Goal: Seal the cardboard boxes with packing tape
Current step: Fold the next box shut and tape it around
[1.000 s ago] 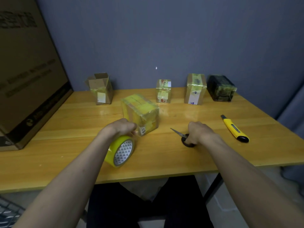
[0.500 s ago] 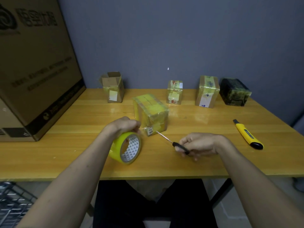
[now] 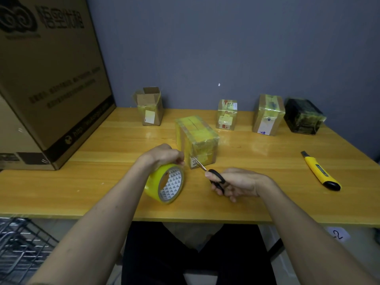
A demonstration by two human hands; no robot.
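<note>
A yellow-varnished wooden table (image 3: 257, 182) is set against a plain grey-blue wall (image 3: 226, 48); all positions below are taken from the tape-wrapped cardboard box (image 3: 196, 140) standing at mid-table.

Far left of that box, a large brown printed carton (image 3: 47, 83) rests on the table's left end. Behind and left of the box stands a small cardboard box with open top flaps (image 3: 150, 106); its contents cannot be seen. Behind and right, along the wall, a small taped box with labels (image 3: 226, 114), a taller taped box (image 3: 267, 115) and a dark box wrapped in film (image 3: 304, 116) are lined up, all closed. Well to the right lies a yellow utility knife with a black end (image 3: 320, 171). Below the table's left corner, a wire rack (image 3: 22, 247) is seen.

The roll of yellow packing tape (image 3: 165, 183) is held on edge just in front-left of the box, gripped from above by the left hand (image 3: 164, 156), fingers curled over it. The black-handled scissors (image 3: 213, 175) are gripped in the right hand (image 3: 239, 184), fingers curled round the handles, blades pointed at the box's near lower corner. Whether tip and box touch cannot be told.
</note>
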